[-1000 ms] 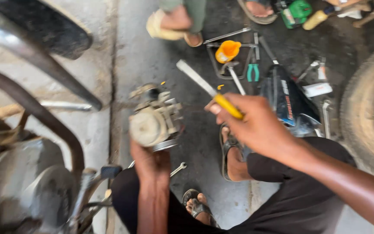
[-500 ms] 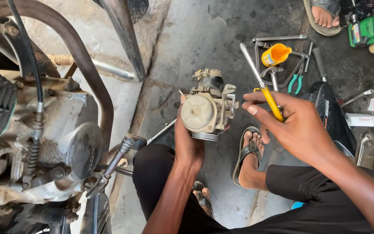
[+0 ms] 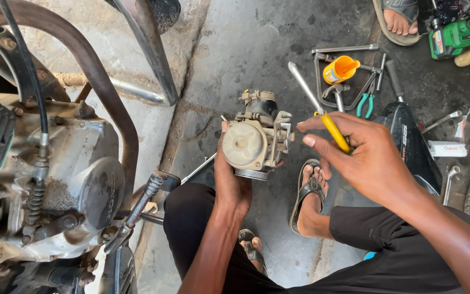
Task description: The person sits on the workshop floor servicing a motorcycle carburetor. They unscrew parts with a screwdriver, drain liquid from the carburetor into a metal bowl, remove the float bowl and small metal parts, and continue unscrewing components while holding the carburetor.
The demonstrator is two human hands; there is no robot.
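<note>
Small white flat box point(image 3: 446, 148) with red marking on the floor, right of the black cover point(image 3: 409, 142).

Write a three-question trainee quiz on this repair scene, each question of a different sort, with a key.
1. True or false: the left hand holds the carburettor above the floor.
2. The right hand grips a screwdriver by its handle, which is: A) red B) yellow C) black
3. Fill in: the small orange funnel lies on the ____ among the hand tools.

Key: 1 true; 2 B; 3 floor.
</note>
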